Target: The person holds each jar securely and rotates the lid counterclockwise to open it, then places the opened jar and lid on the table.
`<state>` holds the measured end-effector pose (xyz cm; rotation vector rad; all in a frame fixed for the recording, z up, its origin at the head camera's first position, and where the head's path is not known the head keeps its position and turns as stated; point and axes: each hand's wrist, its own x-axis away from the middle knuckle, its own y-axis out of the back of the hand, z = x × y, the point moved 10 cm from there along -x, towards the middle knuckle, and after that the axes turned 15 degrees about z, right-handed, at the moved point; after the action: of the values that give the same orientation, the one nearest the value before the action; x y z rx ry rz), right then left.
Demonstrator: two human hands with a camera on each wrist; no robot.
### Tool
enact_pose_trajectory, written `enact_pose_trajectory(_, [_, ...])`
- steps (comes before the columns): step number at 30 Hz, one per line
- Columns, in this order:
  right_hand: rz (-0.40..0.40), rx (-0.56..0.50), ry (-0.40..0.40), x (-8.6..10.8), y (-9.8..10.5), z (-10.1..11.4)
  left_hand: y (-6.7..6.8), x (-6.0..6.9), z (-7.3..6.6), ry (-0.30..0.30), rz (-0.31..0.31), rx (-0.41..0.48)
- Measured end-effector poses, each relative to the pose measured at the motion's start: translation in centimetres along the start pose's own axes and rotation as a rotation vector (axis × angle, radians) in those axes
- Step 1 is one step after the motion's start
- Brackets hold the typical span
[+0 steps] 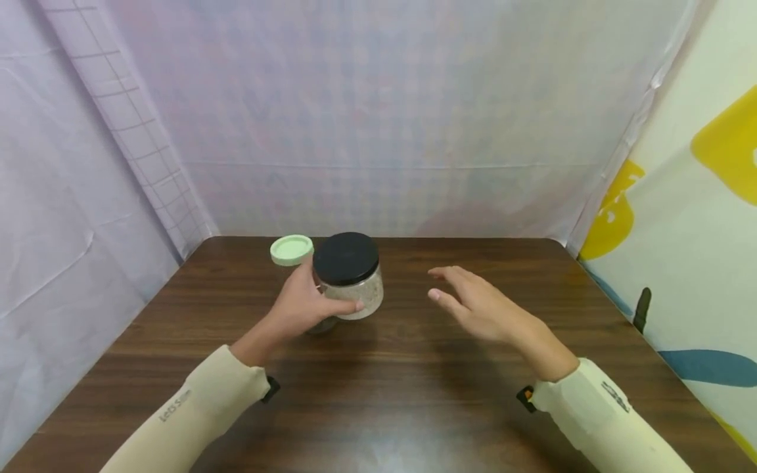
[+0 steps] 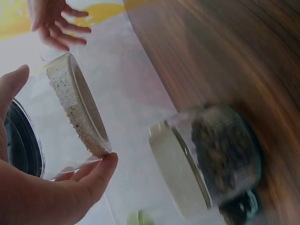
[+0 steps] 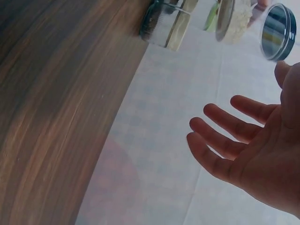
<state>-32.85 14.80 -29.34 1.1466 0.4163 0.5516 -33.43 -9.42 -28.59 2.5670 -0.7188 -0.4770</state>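
Observation:
My left hand (image 1: pixel 301 302) grips a clear jar with a black lid (image 1: pixel 346 258) around its side, thumb and fingers spread along the wall. The jar is held tilted above the table, and pale, crumbly contents (image 2: pixel 70 101) lie toward its base in the left wrist view. Apart from it, to the right, my right hand (image 1: pixel 481 305) hovers over the table with relaxed fingers and holds nothing. Behind the left hand stands a container with a light green lid (image 1: pixel 292 249), mostly hidden. A cream-lidded glass jar (image 2: pixel 225 154) with dark, chunky contents shows in the left wrist view.
Everything is over a dark wood-grain table (image 1: pixel 384 407). A pale sheet (image 1: pixel 384 118) hangs along its back edge, with white cloth (image 1: pixel 59 164) on the left and a yellow-patterned cloth (image 1: pixel 698 263) on the right. Part of another glass base (image 2: pixel 241 208) shows beside the cream-lidded jar.

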Motion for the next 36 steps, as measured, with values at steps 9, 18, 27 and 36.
enact_pose_trajectory(9, [-0.166, -0.008, 0.058, 1.3, 2.1, 1.7, -3.6, -2.7, -0.3, 0.0, 0.005, -0.103])
enact_pose_trajectory(18, [-0.16, 0.145, -0.029, 0.1, 3.8, 4.4, -6.0, -3.3, 0.8, 0.127, 0.01, -0.132])
enact_pose_trajectory(27, [-0.028, 0.454, -0.156, -2.3, 3.7, 6.5, -7.6, -4.2, 0.3, 0.135, 0.041, -0.146])
enact_pose_trajectory(36, [0.04, 0.502, -0.235, -2.9, 3.0, 6.6, -8.3, -4.6, 0.3, 0.161, 0.032, -0.176])
